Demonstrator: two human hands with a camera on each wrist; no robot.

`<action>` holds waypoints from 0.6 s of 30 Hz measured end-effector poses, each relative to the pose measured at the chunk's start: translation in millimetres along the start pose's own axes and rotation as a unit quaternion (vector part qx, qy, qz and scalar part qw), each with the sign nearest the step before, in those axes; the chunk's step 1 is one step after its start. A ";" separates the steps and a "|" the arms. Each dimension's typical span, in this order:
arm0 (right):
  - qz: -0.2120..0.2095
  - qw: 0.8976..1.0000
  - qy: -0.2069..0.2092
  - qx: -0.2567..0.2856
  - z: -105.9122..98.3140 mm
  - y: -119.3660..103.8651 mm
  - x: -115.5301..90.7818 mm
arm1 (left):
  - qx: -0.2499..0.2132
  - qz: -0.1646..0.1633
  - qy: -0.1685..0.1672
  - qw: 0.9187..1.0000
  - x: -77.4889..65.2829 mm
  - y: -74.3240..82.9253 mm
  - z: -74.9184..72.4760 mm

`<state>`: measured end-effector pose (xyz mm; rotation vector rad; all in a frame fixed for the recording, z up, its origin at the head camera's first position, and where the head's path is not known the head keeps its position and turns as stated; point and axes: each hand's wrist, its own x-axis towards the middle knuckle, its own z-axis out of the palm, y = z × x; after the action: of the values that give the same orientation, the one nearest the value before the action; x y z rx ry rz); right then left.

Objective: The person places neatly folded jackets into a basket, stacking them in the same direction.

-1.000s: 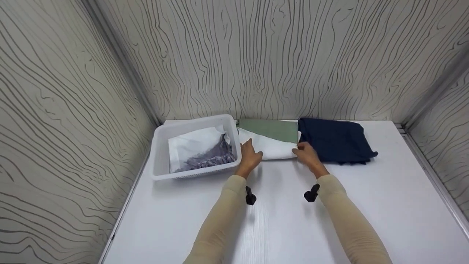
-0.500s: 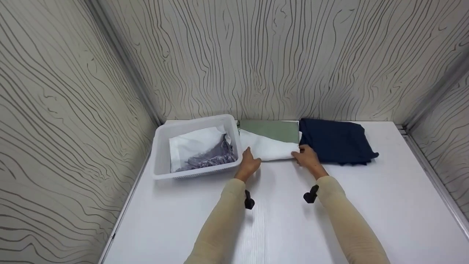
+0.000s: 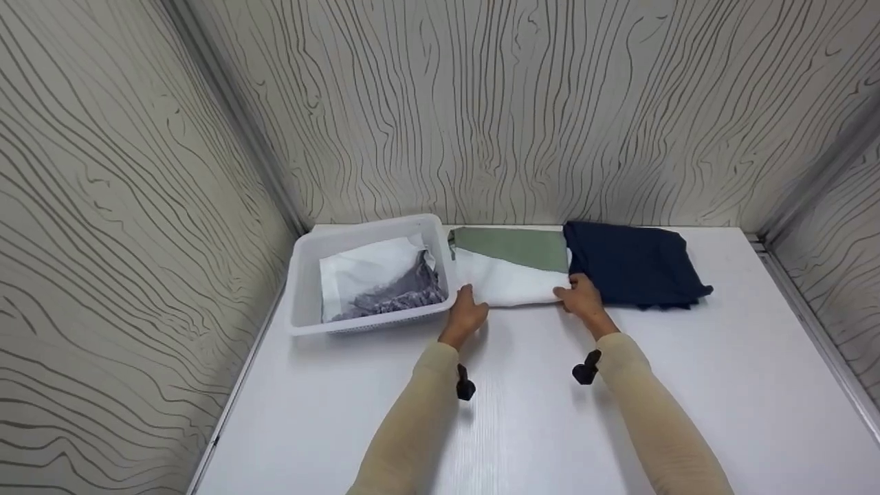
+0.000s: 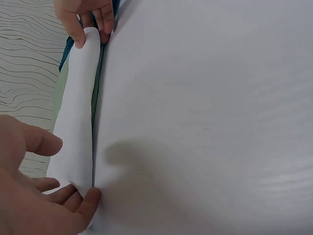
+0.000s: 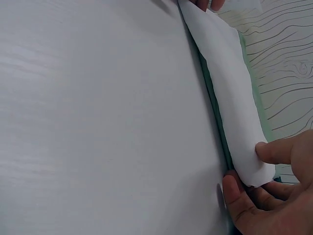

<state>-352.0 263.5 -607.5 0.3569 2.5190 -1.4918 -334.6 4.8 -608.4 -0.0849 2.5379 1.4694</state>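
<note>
- Head view: we see the folded green-and-white cloth on the white table, near its far edge, white part toward us, green part beyond.
- Same view: it lies between the white basket and a folded navy cloth, left end just beside the basket, right end up against the navy one.
- Basket holds a white-and-purple cloth. Patterned wall panel stands behind. Both arms in beige sleeves, a dark device at each wrist.
- Left hand is at the near left corner, right hand at the near right corner.
- Left wrist view: left hand's digits are spread around the cloth's end, one above the white surface, others at and below the edge. We can't tell whether it actually grips. Right hand is at the far end.
- Right wrist view: right hand pinches the cloth's end, one digit on top of the white, others along the edge and under. We also see dark green along the near edge, below the white, and left fingertips at the other end.
</note>
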 end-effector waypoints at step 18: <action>0.004 0.999 -0.034 0.019 -11.5 15.6 -31.8 | 0.040 0.108 0.046 0.992 -24.7 -11.6 -1.3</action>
<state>-317.4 277.4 -606.0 0.3159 2.4383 -1.5240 -308.9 -3.5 -612.5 0.1432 2.7507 1.4659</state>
